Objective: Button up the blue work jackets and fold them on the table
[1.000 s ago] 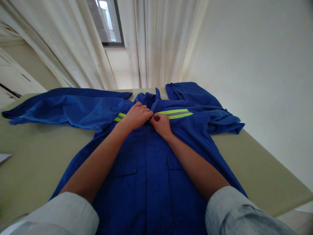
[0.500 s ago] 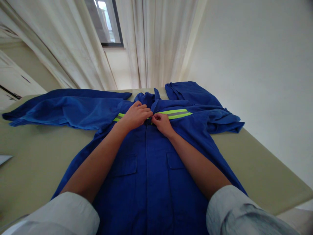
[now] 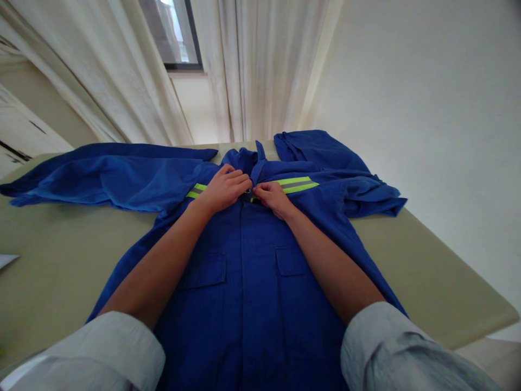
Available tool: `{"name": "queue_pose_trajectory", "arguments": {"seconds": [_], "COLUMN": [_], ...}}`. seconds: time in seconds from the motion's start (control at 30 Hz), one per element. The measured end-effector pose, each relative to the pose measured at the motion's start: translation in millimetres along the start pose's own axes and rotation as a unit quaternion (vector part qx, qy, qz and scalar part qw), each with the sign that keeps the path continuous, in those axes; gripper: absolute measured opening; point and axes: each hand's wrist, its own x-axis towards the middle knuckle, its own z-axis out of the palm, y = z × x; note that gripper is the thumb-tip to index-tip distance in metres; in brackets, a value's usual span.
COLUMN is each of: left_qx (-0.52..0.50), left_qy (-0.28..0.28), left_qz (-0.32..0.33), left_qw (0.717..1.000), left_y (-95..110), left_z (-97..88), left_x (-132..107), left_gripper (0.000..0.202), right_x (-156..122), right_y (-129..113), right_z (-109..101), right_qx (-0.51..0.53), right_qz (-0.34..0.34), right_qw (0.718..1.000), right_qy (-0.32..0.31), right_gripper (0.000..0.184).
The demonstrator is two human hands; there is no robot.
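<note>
Blue garment (image 3: pixel 260 309) lies on table (image 3: pixel 423 282), chest under left hand (image 3: pixel 227 189) and right hand (image 3: pixel 273 196). Left, curled nearly closed, grips front by reflective stripe (image 3: pixel 300 184); right, just beside, pinches cloth between fingertips.

Matt cloth jacket (image 3: pixel 260 233), smooth tabletop (image 3: pixel 423 271), reflective strip (image 3: pixel 299 185) perhaps glossy

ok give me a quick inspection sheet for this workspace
surface: olive-toned table, partly covered
job's things: blue garment spread front up, with a yellow-green and grey band across the chest
clutter: pale pointed item at the left edge, mostly out of frame
hands: left hand and right hand touching the garment's front, fingertips close together
cables: nothing clearly seen
surroundings: curtains, window, plain wall
</note>
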Motion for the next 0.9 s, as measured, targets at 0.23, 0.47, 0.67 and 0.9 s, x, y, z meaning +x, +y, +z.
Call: {"name": "queue_pose_trajectory", "arguments": {"seconds": [0.23,0.47,0.67,0.9], "left_qx": [-0.016,-0.068,-0.072,-0.044], "left_qy": [-0.019,-0.087,-0.109,-0.042], "left_qz": [-0.026,-0.122,-0.147,-0.108], "left_qw": [0.999,0.986,0.981,0.992], "left_y": [2.4,-1.0,1.6,5.0], "left_z": [-2.1,-4.2,8.5,3.4], "left_x": [1.5,3.2,2.8,4.6], "left_gripper": [0.024,0.025,0.028,0.016], "right_x": [1.9,0.4,-1.0,0.3], "right_y": [4.3,4.4,5.5,4.5], "right_z": [4.0,9.2,9.7,3.7], "right_qx": [0.009,0.022,0.014,0.062], "right_qz": [-0.016,-0.03,-0.061,-0.039], "right_qw": [1.0,0.997,0.995,0.996], "right_qy": [0.023,0.074,0.079,0.041], "right_gripper": [0.031,0.022,0.026,0.031]}}
